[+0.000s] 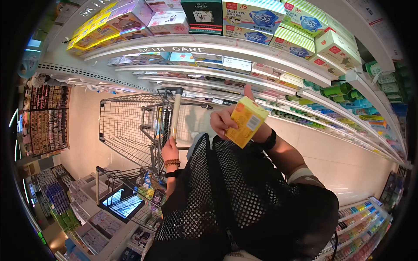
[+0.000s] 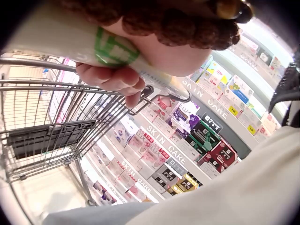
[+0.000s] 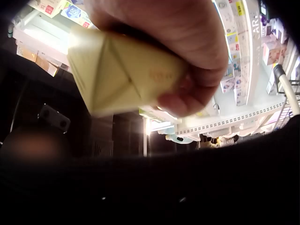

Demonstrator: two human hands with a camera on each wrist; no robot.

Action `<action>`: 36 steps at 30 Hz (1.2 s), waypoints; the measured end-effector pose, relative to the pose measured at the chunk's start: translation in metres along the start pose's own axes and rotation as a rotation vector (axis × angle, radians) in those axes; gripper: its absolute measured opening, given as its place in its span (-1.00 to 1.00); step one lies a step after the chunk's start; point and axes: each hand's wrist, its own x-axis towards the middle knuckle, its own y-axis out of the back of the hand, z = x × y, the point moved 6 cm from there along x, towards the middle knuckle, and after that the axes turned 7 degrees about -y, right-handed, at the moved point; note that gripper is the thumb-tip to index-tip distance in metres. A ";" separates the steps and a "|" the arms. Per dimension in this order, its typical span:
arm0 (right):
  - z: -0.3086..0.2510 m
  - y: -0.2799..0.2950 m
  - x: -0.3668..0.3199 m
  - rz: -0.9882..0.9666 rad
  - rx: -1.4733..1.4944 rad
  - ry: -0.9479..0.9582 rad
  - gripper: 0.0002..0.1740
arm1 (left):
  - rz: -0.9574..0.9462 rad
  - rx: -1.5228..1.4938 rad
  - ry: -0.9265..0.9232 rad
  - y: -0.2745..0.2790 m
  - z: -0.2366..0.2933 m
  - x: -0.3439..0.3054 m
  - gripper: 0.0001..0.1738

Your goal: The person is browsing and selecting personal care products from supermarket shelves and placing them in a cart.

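Note:
In the head view a yellow box with a barcode is gripped by my right hand, its fingers curled round the side. The right wrist view shows the box's pale yellow wrapped end close up, with my right hand bent over it. My left hand holds the cart's handle. In the left wrist view, fingers of the left hand wrap under the pale handle, which carries a green mark. The wire cart stands at the left.
Shelves marked SKIN CARE with boxed goods run across the top and right. A second cart with a tablet-like screen stands at lower left. Pale floor lies at the right, with another stocked shelf below it.

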 end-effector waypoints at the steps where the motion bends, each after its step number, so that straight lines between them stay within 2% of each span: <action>1: -0.002 -0.009 0.005 -0.038 0.160 0.088 0.06 | -0.019 -0.072 0.015 0.000 -0.001 0.002 -0.30; 2: -0.005 -0.014 0.010 -0.076 0.319 0.181 -0.02 | -0.021 -0.080 -0.003 0.000 -0.001 0.005 -0.30; 5: 0.001 -0.013 0.025 0.003 0.385 0.234 -0.23 | -0.051 -0.146 -0.053 -0.001 -0.012 0.013 -0.28; 6: 0.002 -0.010 0.032 -0.025 0.376 0.238 -0.40 | -0.068 -0.167 -0.051 -0.006 -0.022 0.016 -0.29; 11: 0.025 -0.006 0.057 0.070 0.425 0.205 -0.49 | -0.132 -0.280 -0.107 -0.017 -0.051 0.023 -0.34; 13: 0.030 -0.006 0.068 0.039 0.379 0.233 -0.50 | -0.153 -0.323 -0.128 -0.012 -0.055 0.025 -0.40; 15: 0.034 -0.008 0.077 0.087 0.395 0.193 -0.47 | -0.213 -0.418 -0.109 -0.017 -0.068 0.023 -0.43; 17: 0.040 -0.004 0.088 0.154 0.318 0.167 -0.35 | -0.181 -0.528 -0.187 -0.025 -0.073 0.021 -0.45; 18: 0.044 -0.001 0.095 0.182 0.258 0.106 -0.25 | -0.271 -0.603 -0.056 -0.026 -0.081 0.015 -0.47; 19: 0.049 0.003 0.105 0.205 0.134 0.048 -0.11 | -0.350 -0.588 -0.061 -0.028 -0.086 0.013 -0.45; 21: 0.075 0.029 0.108 0.455 0.024 -0.258 -0.01 | -0.402 -0.579 -0.075 -0.020 -0.080 0.006 -0.39; 22: 0.087 0.042 0.110 0.600 -0.137 -0.410 0.07 | -0.462 -0.599 -0.010 -0.020 -0.081 0.001 -0.37; 23: 0.101 0.054 0.118 0.578 -0.189 -0.473 0.04 | -0.476 -0.594 -0.017 -0.021 -0.083 -0.003 -0.38; 25: 0.132 0.075 0.147 0.799 -0.804 -0.467 -0.07 | -0.526 -0.622 -0.046 -0.017 -0.080 -0.011 -0.39; 26: 0.155 0.084 0.165 0.623 -0.748 -0.719 -0.23 | -0.519 -0.550 -0.117 -0.018 -0.081 -0.013 -0.39; 27: 0.166 0.090 0.185 0.610 -0.746 -0.721 -0.23 | -0.495 -0.577 -0.180 -0.031 -0.090 -0.018 -0.41; 29: 0.217 0.098 0.228 0.369 -1.007 -1.098 -0.30 | -0.532 -0.588 -0.250 -0.030 -0.091 -0.026 -0.47; 30: 0.243 0.117 0.246 0.360 -1.008 -1.102 -0.30 | -0.558 -0.587 -0.287 -0.051 -0.103 -0.033 -0.50; 32: 0.320 0.177 0.262 0.250 -1.022 -1.286 -0.43 | -0.623 -0.582 -0.330 -0.087 -0.128 -0.046 -0.52; 33: 0.348 0.200 0.278 0.245 -1.024 -1.289 -0.43 | -0.664 -0.584 -0.312 -0.100 -0.144 -0.055 -0.52; 35: 0.401 0.253 0.294 0.174 -1.231 -1.538 -0.53 | -0.727 -0.570 -0.262 -0.114 -0.170 -0.056 -0.52; 36: 0.426 0.281 0.303 0.028 -1.432 -1.570 -0.56 | -0.751 -0.558 -0.230 -0.117 -0.182 -0.054 -0.52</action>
